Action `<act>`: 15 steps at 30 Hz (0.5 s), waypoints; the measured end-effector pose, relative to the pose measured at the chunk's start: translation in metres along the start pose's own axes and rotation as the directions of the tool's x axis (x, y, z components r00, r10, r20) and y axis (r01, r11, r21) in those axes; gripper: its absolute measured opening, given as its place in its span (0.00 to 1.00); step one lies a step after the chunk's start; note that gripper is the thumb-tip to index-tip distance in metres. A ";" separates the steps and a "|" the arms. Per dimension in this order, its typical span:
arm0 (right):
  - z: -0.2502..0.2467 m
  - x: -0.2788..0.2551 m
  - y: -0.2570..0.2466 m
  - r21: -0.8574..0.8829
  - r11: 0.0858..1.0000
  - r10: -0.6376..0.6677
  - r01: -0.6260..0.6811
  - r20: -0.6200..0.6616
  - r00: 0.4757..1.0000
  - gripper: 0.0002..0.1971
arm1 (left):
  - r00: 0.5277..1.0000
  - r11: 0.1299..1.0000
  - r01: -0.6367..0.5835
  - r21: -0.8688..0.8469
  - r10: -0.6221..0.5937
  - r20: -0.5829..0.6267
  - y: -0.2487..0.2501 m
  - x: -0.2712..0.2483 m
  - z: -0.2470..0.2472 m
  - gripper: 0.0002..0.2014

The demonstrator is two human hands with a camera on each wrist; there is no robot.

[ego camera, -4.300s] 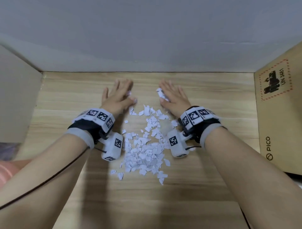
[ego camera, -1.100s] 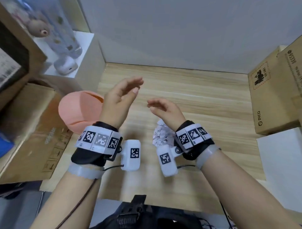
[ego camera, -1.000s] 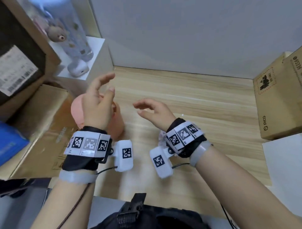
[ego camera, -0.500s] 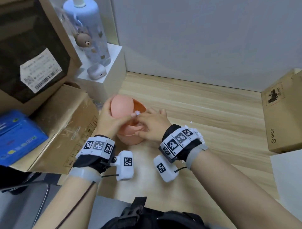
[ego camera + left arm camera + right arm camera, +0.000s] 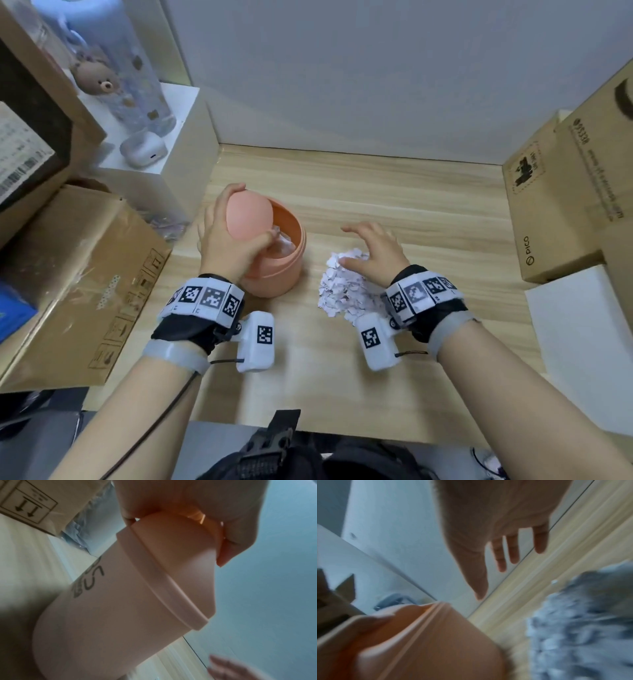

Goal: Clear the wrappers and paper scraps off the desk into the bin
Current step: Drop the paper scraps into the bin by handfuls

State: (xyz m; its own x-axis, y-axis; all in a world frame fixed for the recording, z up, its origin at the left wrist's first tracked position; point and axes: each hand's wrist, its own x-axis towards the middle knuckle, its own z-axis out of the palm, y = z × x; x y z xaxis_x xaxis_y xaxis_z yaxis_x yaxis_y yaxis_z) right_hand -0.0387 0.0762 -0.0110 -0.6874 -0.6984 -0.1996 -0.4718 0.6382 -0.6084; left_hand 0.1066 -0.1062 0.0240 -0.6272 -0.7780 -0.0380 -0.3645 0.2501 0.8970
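A salmon-pink bin stands on the wooden desk, left of centre. My left hand grips its swing lid and holds it tilted, so white paper shows inside. In the left wrist view my fingers curl round the lid above the bin wall. A heap of white paper scraps lies right of the bin. My right hand hovers over the heap, fingers spread and empty. The right wrist view is blurred: fingers, bin, scraps.
Cardboard boxes crowd the left edge. A white stand behind them carries a bottle and an earbud case. Brown boxes and a white box line the right side. A grey wall closes the back.
My right hand has left the bin's opening and moved right, over the scrap heap. My left hand still holds the lid tilted. The head view has swung back to the right.
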 end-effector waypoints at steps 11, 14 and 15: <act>0.037 -0.020 0.040 -0.467 0.883 0.127 0.055 0.349 0.928 0.28 | 0.999 0.999 -0.006 0.039 0.008 -0.037 0.009 -0.007 0.014 0.35; 0.039 -0.019 0.044 -0.379 0.925 0.051 0.037 0.220 0.974 0.20 | 0.999 0.999 -0.009 0.048 0.011 -0.041 0.009 -0.007 0.014 0.36; 0.039 -0.018 0.045 -0.349 0.937 0.042 0.029 0.194 0.980 0.18 | 0.999 0.999 -0.006 0.047 0.008 -0.042 0.009 -0.007 0.014 0.36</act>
State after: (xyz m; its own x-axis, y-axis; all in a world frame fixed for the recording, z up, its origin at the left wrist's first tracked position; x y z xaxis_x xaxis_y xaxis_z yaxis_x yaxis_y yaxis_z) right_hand -0.0258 0.1051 -0.0642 -0.5865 -0.7206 -0.3699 -0.6546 0.6906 -0.3074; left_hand 0.0980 -0.0902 0.0259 -0.6006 -0.7994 -0.0127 -0.3931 0.2814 0.8754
